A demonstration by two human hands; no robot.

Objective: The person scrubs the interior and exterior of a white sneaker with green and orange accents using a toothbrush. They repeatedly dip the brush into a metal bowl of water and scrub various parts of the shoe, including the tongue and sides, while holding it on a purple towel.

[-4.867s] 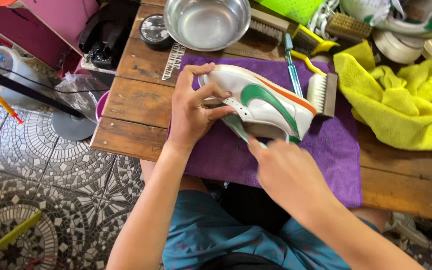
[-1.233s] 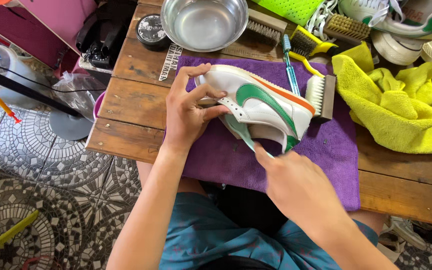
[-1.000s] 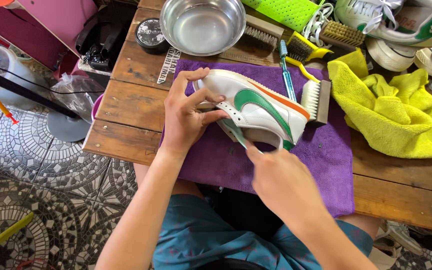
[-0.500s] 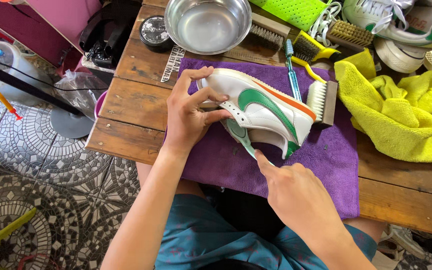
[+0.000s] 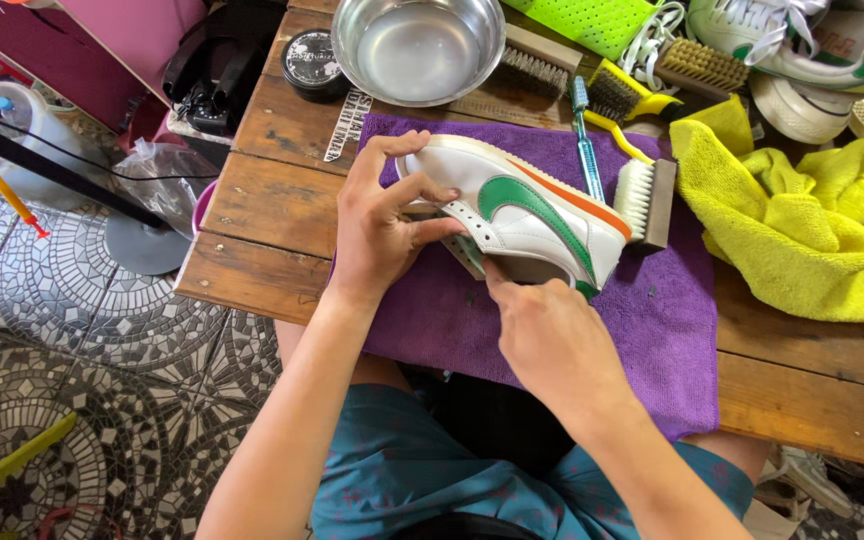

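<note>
A white sneaker [image 5: 542,215] with a green stripe and an orange line lies on its side on a purple cloth [image 5: 652,330]. My left hand [image 5: 382,235] grips its toe end, thumb under the lace holes and fingers over the top. My right hand [image 5: 552,340] comes from below, its index finger pressed at the shoe's opening beside the grey-green tongue. The back of that hand faces me and hides the other fingers, so I cannot tell whether it holds anything.
The wooden table [image 5: 262,220] carries a steel bowl [image 5: 417,50], a black tin [image 5: 310,62], a blue toothbrush [image 5: 584,140], a white-bristled brush [image 5: 647,200], a yellow-handled brush [image 5: 622,95], a yellow cloth [image 5: 802,240] and another sneaker [image 5: 812,40]. Tiled floor lies to the left.
My right hand has slid left along the shoe's lower edge toward the tongue. My left hand keeps the same grip on the toe end.
</note>
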